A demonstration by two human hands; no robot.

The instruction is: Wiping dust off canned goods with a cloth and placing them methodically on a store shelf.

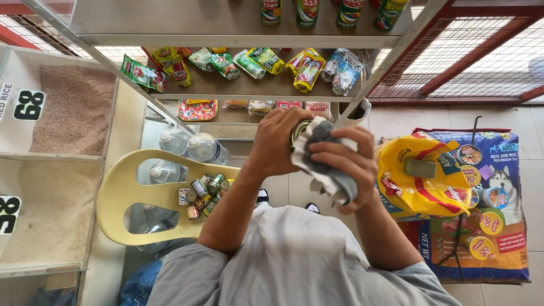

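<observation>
Grey shirt (294, 260) fills the foreground. Left hand (275, 144) grips a small can (298, 131) around its body, before the shelf (238, 88). Right hand (345, 167) presses a soft cloth (326, 170) onto it. Can judged rigid, light, smooth; hold by the sidewall.

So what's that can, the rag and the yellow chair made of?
The can in the left hand looks like metal: its rim is shiny. The rag under the right hand seems soft grey-and-white cloth, since it folds and wrinkles. The yellow chair looks like smooth moulded plastic, one even matte colour.
</observation>
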